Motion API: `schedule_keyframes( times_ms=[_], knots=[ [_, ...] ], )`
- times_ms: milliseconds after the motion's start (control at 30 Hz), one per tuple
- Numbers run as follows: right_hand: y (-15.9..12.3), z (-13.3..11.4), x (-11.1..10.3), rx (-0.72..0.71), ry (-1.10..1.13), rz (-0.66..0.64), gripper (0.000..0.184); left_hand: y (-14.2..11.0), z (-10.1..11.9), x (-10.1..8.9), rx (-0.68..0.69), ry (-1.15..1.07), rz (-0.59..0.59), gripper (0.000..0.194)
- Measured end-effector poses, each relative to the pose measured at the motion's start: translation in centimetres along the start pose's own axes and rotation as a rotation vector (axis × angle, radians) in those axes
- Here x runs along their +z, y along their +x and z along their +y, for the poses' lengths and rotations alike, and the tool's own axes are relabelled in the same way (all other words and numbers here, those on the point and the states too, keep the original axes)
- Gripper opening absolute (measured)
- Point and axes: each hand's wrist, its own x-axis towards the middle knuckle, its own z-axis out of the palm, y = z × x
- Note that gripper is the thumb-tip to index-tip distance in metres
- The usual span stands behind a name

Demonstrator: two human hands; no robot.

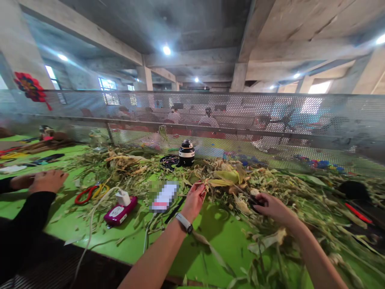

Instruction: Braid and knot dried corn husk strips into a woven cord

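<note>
My left hand (195,200), with a pale watch band on the wrist, is closed in a pinch on a dried corn husk (215,182). The husk's yellowish leaves spread to the right, over a heap of similar dry strips. My right hand (272,206) is wrapped round a pair of dark-handled scissors (254,202), whose blades point up and left toward the husk. The fingers hide part of the handles. A phone (164,196) with a blurred-out screen lies left of my left hand, joined to a white cable.
Loose husk strips (279,184) litter the green table (120,245). Left are red-and-yellow-handled scissors (92,193) and a purple power socket (120,211) with a white charger. A black jar (187,153) stands before a perforated metal screen (210,108). Another person's hands (48,181) rest at far left.
</note>
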Motion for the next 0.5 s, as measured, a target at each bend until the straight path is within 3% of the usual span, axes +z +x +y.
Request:
schedule_keyframes(
  times_ms=[67,133,267,500],
  knots=[
    [-0.2,-1.4,1.2,-0.052,0.107,0.005,0.031,-0.2,0.1,0.1,-0.04,-0.014,0.019,0.019],
    [-0.5,-2.9,2.8,-0.099,0.143,-0.087,0.032,-0.4,0.2,0.2,-0.064,-0.003,0.031,0.017],
    [-1.4,-4.8,5.2,-0.165,0.056,-0.115,0.028,-0.6,0.0,0.2,-0.084,0.03,-0.014,0.013],
    [-2.0,-6.4,5.2,-0.182,-0.005,-0.096,0.027,-0.6,-0.2,0.2,-0.085,0.02,0.003,0.02]
  ],
)
